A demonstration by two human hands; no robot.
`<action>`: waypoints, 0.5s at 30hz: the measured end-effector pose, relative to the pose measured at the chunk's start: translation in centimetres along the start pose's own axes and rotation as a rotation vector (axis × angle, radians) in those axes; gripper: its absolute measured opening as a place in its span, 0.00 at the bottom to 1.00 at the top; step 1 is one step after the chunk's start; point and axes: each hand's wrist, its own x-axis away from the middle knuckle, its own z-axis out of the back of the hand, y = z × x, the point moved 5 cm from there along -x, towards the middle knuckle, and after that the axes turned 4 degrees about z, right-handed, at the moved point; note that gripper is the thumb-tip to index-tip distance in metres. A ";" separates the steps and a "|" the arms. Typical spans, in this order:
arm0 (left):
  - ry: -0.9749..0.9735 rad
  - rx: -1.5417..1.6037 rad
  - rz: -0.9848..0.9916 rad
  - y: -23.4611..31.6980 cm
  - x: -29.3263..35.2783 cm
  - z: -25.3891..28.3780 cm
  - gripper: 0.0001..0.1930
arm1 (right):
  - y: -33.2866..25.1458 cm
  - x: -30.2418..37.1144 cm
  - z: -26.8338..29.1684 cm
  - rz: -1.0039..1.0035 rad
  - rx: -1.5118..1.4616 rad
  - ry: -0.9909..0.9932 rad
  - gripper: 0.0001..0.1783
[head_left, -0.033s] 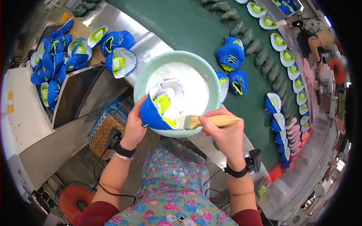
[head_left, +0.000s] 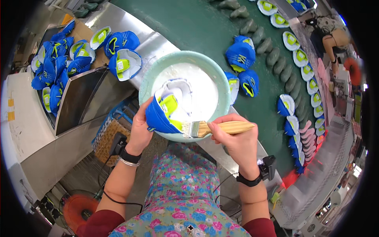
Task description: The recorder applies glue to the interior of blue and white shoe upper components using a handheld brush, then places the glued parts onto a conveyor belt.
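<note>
My left hand (head_left: 141, 129) is closed on the edge of a blue shoe upper (head_left: 159, 118) with a white and lime-green lining, tilted over the near left rim of a pale green basin (head_left: 224, 77). White liquid (head_left: 202, 85) lies in the basin. Between thumb and fingers, my right hand (head_left: 241, 139) grips the wooden handle of a flat paintbrush (head_left: 227, 127). The white-coated bristles point left and meet the upper's lower edge. Part of the upper's white lining blends with the liquid behind it.
A pile of blue shoe uppers (head_left: 55, 65) fills a bin at the left. More uppers (head_left: 240, 55) lie on the green conveyor belt (head_left: 177, 23), beside rows of dark shoe lasts (head_left: 272, 57) and pink insoles (head_left: 309, 138). A co-worker's arm (head_left: 331, 49) shows at far right. An orange fan (head_left: 79, 209) stands at lower left.
The brush and my right hand have shifted slightly to the right. The scene has slid up a little in the view. Both hands keep their hold.
</note>
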 end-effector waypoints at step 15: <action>-0.114 0.371 0.636 -4.0 -1.7 -11.4 0.25 | -3.8 -1.3 12.0 0.326 0.102 0.079 0.08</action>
